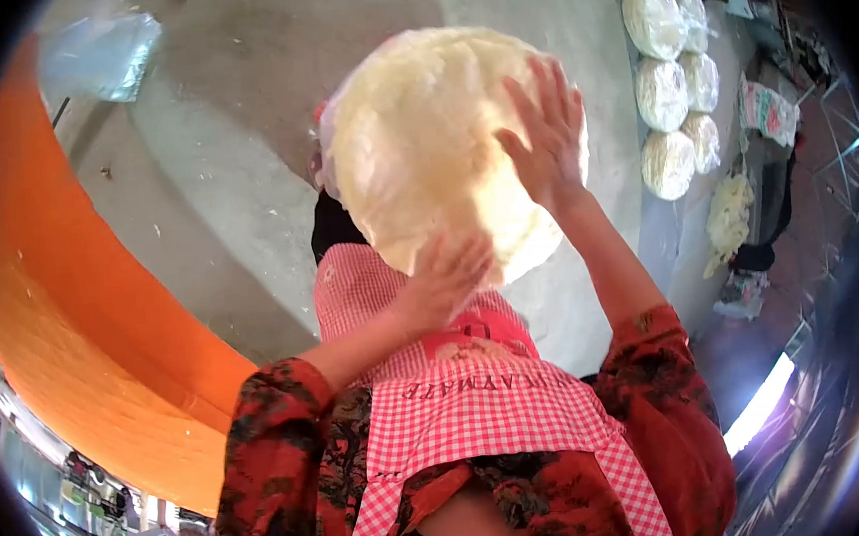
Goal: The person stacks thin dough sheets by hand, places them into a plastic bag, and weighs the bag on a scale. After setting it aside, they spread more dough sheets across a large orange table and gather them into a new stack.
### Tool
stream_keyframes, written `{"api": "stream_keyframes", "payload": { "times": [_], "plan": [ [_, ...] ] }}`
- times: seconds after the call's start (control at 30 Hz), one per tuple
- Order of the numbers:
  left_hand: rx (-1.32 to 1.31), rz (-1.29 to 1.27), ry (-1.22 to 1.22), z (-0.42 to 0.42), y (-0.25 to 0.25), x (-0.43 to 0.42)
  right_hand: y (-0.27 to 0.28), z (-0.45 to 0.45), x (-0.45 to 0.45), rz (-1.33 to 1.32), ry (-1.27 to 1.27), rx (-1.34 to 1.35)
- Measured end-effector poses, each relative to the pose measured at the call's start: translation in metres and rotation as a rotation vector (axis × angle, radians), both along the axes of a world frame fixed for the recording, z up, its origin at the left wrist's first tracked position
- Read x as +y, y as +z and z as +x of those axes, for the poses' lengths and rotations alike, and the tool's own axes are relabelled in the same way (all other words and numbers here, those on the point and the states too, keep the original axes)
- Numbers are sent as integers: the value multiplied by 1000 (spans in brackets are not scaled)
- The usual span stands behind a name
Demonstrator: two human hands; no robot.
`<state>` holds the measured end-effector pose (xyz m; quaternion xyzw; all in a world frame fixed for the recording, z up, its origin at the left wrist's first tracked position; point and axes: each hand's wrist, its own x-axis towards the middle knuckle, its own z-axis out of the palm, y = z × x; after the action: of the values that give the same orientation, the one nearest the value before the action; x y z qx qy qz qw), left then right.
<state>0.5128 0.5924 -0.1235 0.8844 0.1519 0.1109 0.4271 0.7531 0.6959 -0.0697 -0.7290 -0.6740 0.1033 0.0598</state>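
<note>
Head view: left fingers [472, 258] blurry, perhaps touching pale mass [421, 139].

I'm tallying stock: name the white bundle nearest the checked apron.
The bottom pair's left bundle; its partner lies farther right, the other four higher in view.

Bright light on pale round mass [441, 148], broad shadows across floor [237, 72], glare near its lower right edge, left hand [447, 270] slightly blurred, black fisheye-curved margins

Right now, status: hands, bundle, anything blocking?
Left hand open at near edge of pale bundle; right hand spread on its right side; bundle rounded; no obstruction visible.
</note>
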Motion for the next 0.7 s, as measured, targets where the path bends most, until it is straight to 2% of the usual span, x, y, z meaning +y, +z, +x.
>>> {"api": "stream_keyframes", "payload": {
  "times": [0.03,0.13,0.23,0.27,0.33,0.4,0.47,0.5,0.6,0.7],
  "plan": [
    [11,-119,12,0,-8,-19,-8,-14,33,39,56,37],
    [-50,216,24,-7,-38,-38,-62,-35,97,38,98,-76],
    [16,-125,-81,-17,-17,-35,-90,-33,114,-41,81,-128],
    [-108,-33,19,-26,-28,-45,-89,-31,111,-38,95,-121],
    [-321,-287,63,-66,-38,-42,-88,-33,114,-50,110,-96],
    [80,-532,77,-102,-39,-7,-90,-34,118,-76,126,-70],
    [72,-529,993,-118,-90,21,-93,-34,120,-92,148,-58],
    [190,-754,1162,-129,-115,56,-94,-34,121,-100,165,-48],
    [300,-758,1270,-133,-207,144,-91,-36,128,-115,186,-19],
    [332,-784,1171,-105,-349,143,-87,-39,135,-155,207,16]
  ]
}}
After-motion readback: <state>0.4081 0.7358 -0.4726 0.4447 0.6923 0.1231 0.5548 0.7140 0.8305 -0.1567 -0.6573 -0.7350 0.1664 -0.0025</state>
